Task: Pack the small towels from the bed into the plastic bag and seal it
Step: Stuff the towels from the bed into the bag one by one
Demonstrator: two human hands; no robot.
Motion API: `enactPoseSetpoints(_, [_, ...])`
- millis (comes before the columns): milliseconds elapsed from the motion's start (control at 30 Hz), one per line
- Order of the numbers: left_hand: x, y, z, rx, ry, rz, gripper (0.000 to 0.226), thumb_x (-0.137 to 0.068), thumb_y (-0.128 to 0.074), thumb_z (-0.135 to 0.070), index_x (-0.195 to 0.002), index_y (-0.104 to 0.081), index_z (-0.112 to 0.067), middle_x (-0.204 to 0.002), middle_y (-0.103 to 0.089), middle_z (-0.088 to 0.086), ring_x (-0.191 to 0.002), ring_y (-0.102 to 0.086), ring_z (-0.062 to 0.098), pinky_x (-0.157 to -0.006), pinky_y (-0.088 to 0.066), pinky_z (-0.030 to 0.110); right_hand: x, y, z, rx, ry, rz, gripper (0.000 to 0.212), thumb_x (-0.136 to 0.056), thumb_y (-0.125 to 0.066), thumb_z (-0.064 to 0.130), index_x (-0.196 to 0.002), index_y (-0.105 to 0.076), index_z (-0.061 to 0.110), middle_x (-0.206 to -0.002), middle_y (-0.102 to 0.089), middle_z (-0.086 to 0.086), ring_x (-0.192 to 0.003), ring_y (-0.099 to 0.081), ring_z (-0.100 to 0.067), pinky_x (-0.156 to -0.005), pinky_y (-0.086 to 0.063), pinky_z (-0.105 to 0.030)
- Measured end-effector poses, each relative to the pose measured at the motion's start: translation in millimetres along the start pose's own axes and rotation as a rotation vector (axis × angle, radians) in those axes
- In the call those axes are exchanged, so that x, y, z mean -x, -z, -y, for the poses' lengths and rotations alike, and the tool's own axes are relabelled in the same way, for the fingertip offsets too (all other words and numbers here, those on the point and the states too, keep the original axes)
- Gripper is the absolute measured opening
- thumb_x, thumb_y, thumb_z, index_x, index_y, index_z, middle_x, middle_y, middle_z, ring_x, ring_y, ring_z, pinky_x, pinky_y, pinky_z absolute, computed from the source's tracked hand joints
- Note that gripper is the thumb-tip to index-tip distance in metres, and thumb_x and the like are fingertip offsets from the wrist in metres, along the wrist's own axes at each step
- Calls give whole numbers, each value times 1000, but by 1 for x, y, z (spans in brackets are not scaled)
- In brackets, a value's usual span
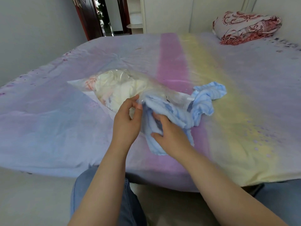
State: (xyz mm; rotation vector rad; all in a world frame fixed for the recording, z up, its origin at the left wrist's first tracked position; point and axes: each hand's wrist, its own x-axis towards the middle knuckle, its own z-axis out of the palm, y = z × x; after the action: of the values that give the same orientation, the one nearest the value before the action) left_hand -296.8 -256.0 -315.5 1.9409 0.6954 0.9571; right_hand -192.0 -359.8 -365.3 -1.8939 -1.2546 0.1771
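A clear plastic bag (123, 82) lies on the bed (48, 121), holding cream and white towels with orange marks. My left hand (127, 121) pinches the bag's open edge between thumb and fingers. A light blue towel (203, 101) lies partly inside the bag's mouth, its far end bunched on the bed to the right. My right hand (169, 132) grips the near part of this blue towel, fingers curled into the cloth.
The bed has a pastel sheet with purple, pink and yellow bands. A folded red-patterned blanket (246, 26) sits at the far right corner. A doorway (104, 15) opens behind the bed on the left. My knees in jeans are below the bed edge.
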Motion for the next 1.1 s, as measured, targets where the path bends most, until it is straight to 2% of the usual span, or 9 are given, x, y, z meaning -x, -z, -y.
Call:
enactPoseSetpoints(100, [2,-1,-3,7,-6,-7,24,-102,-50,-30,-78,-48,-34,-132,-57,-26,-111,-58,-5,-96,-53,37,16,-12,-19,464,189,-437,36,-78,-72,27,-107,-52,17,-107,-53,-6,-95,-54,-26,-82,-44,-34])
enactPoseSetpoints(200, [3,-1,-2,17,-12,-13,22,-102,-50,-31,-79,-49,-32,-132,-57,-25,-113,-59,-2,-97,-53,41,25,-14,-31,473,323,-680,50,-79,-74,28,-117,-45,17,-114,-41,-8,-102,-46,-25,-85,-46,-39])
enactPoseSetpoints(300, [3,-2,1,20,-12,-21,23,-102,-50,-32,-79,-49,-32,-131,-57,-26,-117,-59,4,-96,-53,46,21,-6,-26,509,150,-444,95,-73,-67,58,-147,-17,28,-150,-19,-13,-136,-29,-30,-103,-39,-42])
enactPoseSetpoints(467, [4,-2,1,12,-12,-5,23,-102,-49,-33,-79,-47,-32,-137,-58,-22,-120,-59,8,-96,-54,40,15,0,-43,471,-187,295,129,-58,-66,71,-144,24,38,-160,11,-3,-148,4,-28,-115,-21,-51])
enactPoseSetpoints(633, [7,0,8,-56,-44,17,18,-105,-42,-35,-102,-55,-22,-133,-54,-30,-118,-55,-3,-94,-50,24,-3,20,-45,432,-83,-55,71,-83,-59,45,-142,-27,24,-123,-57,-6,-104,-59,-31,-68,-44,-33])
enactPoseSetpoints(733, [8,-3,13,-94,-71,25,27,-105,-43,-30,-121,-58,-14,-123,-52,-32,-107,-46,-27,-87,-37,-2,-15,18,-39,550,54,-404,46,-75,-63,43,-114,-59,20,-120,-53,-11,-110,-51,-38,-84,-43,-44])
enactPoseSetpoints(900, [17,-8,24,-187,-198,-173,39,-94,-64,-24,-131,-53,-21,-141,-52,-2,-134,-43,6,-109,-34,25,-17,-4,-30,135,0,-307,64,-76,-68,56,-133,-44,42,-157,-5,8,-142,-25,-17,-115,-24,-34])
enactPoseSetpoints(1033, [50,-28,34,165,162,-461,83,-83,-78,-21,-147,-26,-32,-154,-26,0,-142,-33,14,-114,-35,32,-7,-10,-30,-139,-97,-251,70,-75,-77,40,-129,-40,15,-119,-52,4,-103,-59,-14,-81,-50,-30])
enactPoseSetpoints(1100, [59,-41,45,316,520,-317,75,-88,-73,-31,-148,-29,-19,-141,-41,2,-124,-51,17,-97,-41,27,-6,-14,-25,-122,-137,-209,68,-80,-72,39,-131,-35,12,-106,-52,10,-88,-57,-11,-70,-44,-19])
